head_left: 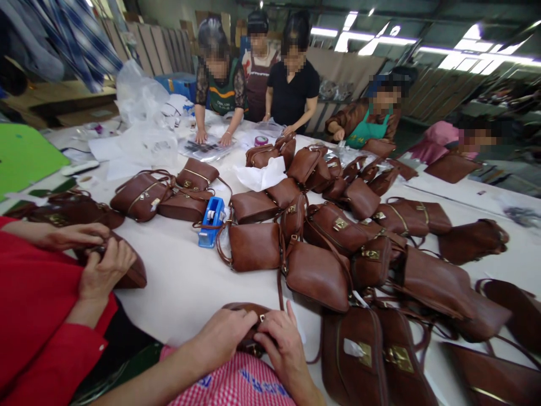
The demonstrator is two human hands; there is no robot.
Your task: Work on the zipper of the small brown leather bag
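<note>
My left hand (224,332) and my right hand (281,341) both grip one small brown leather handbag (245,309) at the near edge of the white table (181,282). The fingers of both hands meet at its metal clasp, and the hands hide most of the bag. A pink checked garment lies under my forearms. Just beyond my hands, several more brown handbags (316,273) with gold clasps lie heaped across the table.
A person in red sleeves (38,304) at my left handles another brown bag (131,273). A blue tape dispenser (211,221) stands mid-table. White paper (262,173) and clear plastic bags (139,101) lie further back. Several people work at the far and right sides.
</note>
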